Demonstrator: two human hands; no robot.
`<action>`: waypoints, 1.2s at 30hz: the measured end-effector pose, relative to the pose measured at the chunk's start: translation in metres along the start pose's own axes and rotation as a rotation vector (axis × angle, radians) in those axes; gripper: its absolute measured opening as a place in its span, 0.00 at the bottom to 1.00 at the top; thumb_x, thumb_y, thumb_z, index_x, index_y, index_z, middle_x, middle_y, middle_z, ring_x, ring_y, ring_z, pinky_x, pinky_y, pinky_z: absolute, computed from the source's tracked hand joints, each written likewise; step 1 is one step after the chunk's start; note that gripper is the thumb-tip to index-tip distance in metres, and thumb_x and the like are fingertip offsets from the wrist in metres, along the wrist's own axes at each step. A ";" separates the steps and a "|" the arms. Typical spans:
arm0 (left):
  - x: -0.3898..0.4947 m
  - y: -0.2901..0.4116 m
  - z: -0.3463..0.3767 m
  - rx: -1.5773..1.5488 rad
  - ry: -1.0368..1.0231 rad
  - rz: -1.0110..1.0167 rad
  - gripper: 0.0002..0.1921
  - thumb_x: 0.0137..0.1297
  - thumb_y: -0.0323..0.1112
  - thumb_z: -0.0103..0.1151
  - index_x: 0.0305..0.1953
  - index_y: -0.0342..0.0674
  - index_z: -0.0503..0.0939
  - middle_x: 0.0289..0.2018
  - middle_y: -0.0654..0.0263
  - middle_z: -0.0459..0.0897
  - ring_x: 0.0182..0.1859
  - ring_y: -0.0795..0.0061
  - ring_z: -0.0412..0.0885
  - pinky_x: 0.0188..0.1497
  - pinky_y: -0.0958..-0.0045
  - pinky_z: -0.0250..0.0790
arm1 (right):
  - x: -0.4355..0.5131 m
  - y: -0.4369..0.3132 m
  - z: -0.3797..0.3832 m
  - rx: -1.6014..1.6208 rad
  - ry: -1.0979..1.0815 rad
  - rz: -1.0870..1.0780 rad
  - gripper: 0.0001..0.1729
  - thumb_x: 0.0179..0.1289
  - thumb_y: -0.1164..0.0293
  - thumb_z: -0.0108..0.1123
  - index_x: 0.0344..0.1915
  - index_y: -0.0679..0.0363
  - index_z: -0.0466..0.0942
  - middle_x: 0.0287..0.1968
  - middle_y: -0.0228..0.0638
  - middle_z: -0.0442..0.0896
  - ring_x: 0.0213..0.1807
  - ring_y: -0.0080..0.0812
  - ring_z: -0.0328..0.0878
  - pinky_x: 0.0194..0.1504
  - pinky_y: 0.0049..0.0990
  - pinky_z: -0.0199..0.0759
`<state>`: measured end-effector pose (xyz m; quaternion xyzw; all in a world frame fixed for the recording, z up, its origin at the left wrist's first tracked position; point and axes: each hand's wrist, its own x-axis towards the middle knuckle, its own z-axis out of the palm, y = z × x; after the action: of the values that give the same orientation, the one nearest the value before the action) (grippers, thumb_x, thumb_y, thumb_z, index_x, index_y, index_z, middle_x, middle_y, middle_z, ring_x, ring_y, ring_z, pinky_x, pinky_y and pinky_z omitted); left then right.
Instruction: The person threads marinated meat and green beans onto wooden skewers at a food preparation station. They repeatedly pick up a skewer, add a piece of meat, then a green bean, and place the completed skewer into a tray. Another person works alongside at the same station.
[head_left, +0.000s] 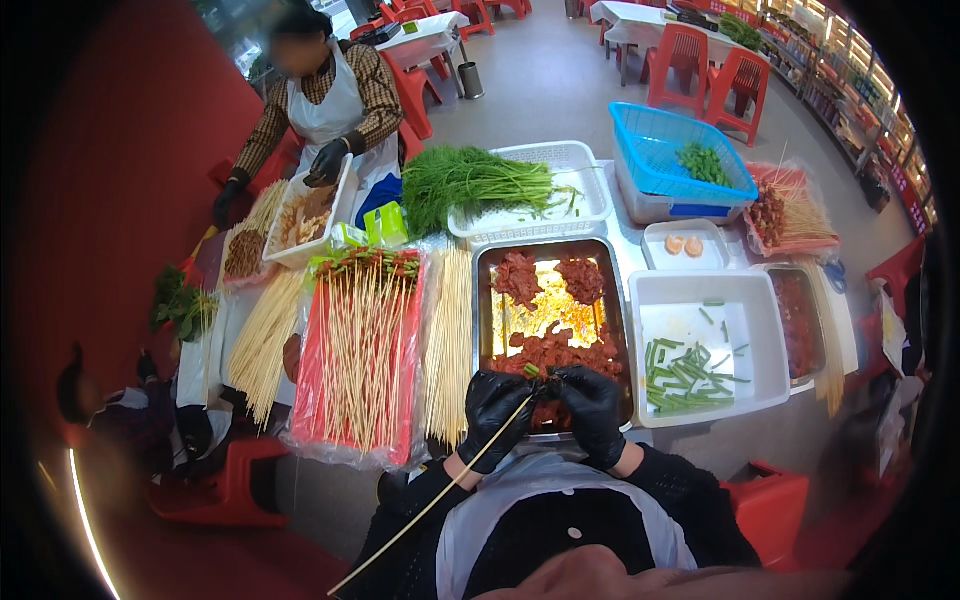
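Note:
My left hand (496, 416), in a black glove, holds a long bamboo skewer (435, 499) that slants down to the lower left. At the skewer's upper end a green stem piece (532, 370) shows between my fingers. My right hand (589, 412), also gloved in black, pinches at the same spot; the fingertips partly hide what it grips. Both hands are over the near part of a metal tray (626, 300) with raw marinated meat (555, 351) in it. To the right, a white bin (776, 352) holds cut green stems (690, 379). Bare skewers (448, 337) lie left of the tray.
Filled skewers (364, 352) lie on a red tray (307, 382) at left. Beyond stand a white basket (592, 161) with leafy greens (472, 180) and a blue basket (637, 142). A co-worker (330, 97) sits at the upper left. Red stools flank me.

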<state>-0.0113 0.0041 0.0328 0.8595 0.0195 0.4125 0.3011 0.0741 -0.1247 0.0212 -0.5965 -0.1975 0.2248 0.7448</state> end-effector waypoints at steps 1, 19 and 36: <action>0.000 -0.001 0.001 -0.029 -0.013 -0.048 0.08 0.48 0.23 0.65 0.33 0.38 0.82 0.30 0.62 0.80 0.34 0.64 0.76 0.37 0.68 0.67 | 0.002 0.000 -0.001 -0.087 0.011 -0.030 0.08 0.58 0.81 0.59 0.39 0.68 0.80 0.34 0.34 0.82 0.36 0.21 0.79 0.39 0.20 0.73; 0.000 -0.008 0.004 -0.179 0.022 -0.003 0.10 0.51 0.29 0.64 0.36 0.36 0.82 0.33 0.59 0.80 0.37 0.60 0.77 0.40 0.64 0.70 | 0.002 -0.001 -0.001 0.061 0.035 0.072 0.08 0.60 0.79 0.58 0.40 0.67 0.80 0.34 0.34 0.83 0.34 0.22 0.79 0.37 0.20 0.72; 0.067 -0.172 -0.195 0.774 -0.122 0.194 0.07 0.53 0.28 0.56 0.34 0.39 0.79 0.34 0.60 0.79 0.34 0.62 0.79 0.37 0.67 0.72 | 0.013 -0.002 -0.013 0.121 -0.161 0.068 0.16 0.65 0.76 0.54 0.52 0.69 0.73 0.45 0.38 0.80 0.45 0.27 0.78 0.46 0.25 0.75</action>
<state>-0.0704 0.2609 0.0813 0.9302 0.0744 0.3493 -0.0844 0.0925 -0.1276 0.0207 -0.5366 -0.2226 0.3087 0.7532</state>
